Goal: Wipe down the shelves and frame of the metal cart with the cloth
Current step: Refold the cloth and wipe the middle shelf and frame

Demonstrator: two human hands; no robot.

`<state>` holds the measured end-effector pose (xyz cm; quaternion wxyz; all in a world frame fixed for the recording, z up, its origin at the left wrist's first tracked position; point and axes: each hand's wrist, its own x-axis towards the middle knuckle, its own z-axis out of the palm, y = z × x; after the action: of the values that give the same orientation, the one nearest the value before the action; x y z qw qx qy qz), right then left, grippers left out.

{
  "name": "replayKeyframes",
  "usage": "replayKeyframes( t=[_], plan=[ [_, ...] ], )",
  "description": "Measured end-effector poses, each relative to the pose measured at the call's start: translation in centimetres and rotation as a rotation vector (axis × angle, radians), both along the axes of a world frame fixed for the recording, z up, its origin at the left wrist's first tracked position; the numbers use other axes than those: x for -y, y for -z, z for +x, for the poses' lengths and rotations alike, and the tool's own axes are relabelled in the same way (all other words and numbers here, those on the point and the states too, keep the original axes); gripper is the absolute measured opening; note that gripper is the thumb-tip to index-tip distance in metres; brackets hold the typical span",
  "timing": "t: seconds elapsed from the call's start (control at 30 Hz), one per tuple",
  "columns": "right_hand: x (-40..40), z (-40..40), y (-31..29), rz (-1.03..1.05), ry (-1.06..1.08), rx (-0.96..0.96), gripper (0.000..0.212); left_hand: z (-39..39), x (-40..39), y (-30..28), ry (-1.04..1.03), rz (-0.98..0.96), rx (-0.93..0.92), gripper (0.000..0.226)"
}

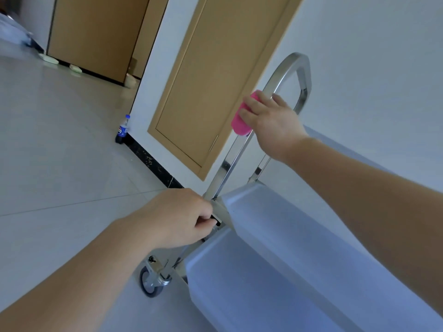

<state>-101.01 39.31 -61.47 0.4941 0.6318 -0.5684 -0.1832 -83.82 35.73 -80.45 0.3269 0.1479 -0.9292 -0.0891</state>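
Observation:
The metal cart's frame (225, 167) rises as a shiny curved handle loop toward the upper right. Two steel shelves show below it, the upper shelf (282, 226) and the lower shelf (239, 283). My right hand (273, 123) grips a pink cloth (239, 123) wrapped round the left upright of the handle loop, about halfway up. My left hand (182, 216) holds the cart's frame at the corner of the upper shelf, fingers curled round the post. A castor wheel (151, 282) stands on the floor beneath that corner.
A pale tiled floor (60, 164) spreads to the left. A cola bottle (123, 129) stands by the wall's dark skirting. Wooden doors (215, 87) and a white wall (371, 68) are behind the cart. Pale slippers (75, 68) lie by the far door.

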Motion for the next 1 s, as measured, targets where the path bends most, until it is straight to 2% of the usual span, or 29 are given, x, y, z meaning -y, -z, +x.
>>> replayKeyframes(
  t=[0.1,0.27,0.4,0.47,0.57,0.63,0.7,0.77,0.83,0.93,1.0],
  plan=[
    [1.1,-1.9,2.3,0.035,0.133,-0.02,0.059,0.3,0.4,0.7,-0.007,-0.008,0.006,0.041],
    [1.5,-2.8,7.2,0.073,0.045,0.095,0.057,0.5,0.7,1.7,-0.011,0.039,0.037,0.04],
    [0.9,-2.1,14.8,0.392,0.106,0.055,0.062,0.7,0.8,2.1,-0.007,0.049,0.052,0.04],
    [0.5,-2.0,17.3,0.48,0.127,0.093,0.062,0.9,0.9,2.1,-0.003,0.048,0.04,0.039],
    [0.5,-2.3,17.9,0.494,0.13,0.162,0.06,1.2,1.1,2.2,-0.017,0.042,0.023,0.038],
    [-0.2,-2.2,17.0,0.478,0.048,0.239,0.057,1.3,1.2,2.3,-0.024,0.04,0.025,0.038],
    [-1.6,-1.9,15.9,0.379,-0.141,0.32,0.054,1.1,1.3,2.3,-0.052,0.025,0.017,0.038],
    [-3.0,-2.1,14.4,0.172,-0.276,0.518,0.062,0.7,1.3,2.2,-0.087,0.004,-0.013,0.039],
    [-3.9,-2.5,13.1,-0.072,-0.284,0.807,0.073,0.2,1.1,1.9,-0.118,-0.015,-0.043,0.039],
    [-3.7,-2.9,11.4,-0.396,-0.283,1.069,0.063,-0.5,0.5,1.5,-0.13,-0.01,-0.052,0.039],
    [-3.0,-2.6,10.1,-0.5,-0.283,1.213,0.058,-0.8,0.1,1.5,-0.111,0.002,-0.047,0.039]
  ],
)
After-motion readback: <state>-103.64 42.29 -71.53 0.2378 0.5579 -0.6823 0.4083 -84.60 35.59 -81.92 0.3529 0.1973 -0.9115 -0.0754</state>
